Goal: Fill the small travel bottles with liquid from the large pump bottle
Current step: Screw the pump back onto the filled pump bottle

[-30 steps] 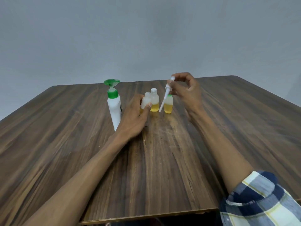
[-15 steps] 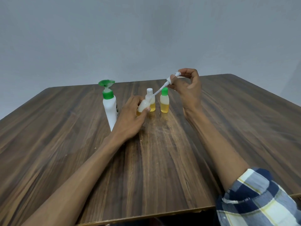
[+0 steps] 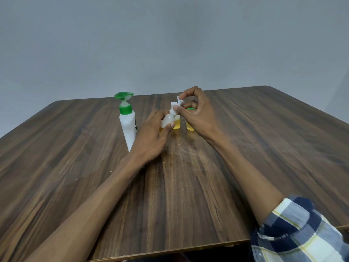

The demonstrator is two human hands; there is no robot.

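While your left hand (image 3: 151, 137) grips the small bottle (image 3: 167, 121), your right hand (image 3: 196, 114) pinches its white pump top (image 3: 179, 101); the large pump bottle (image 3: 128, 125) stands at nine o'clock.

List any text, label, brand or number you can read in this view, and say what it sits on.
No text can be read.
Large pump bottle: a dark label patch on its right side, too small and blurred to read.
Small travel bottle gripped by the left hand: no print visible.
Pump top pinched by the right hand: no print visible.
Two small bottles behind the hands: no labels visible.
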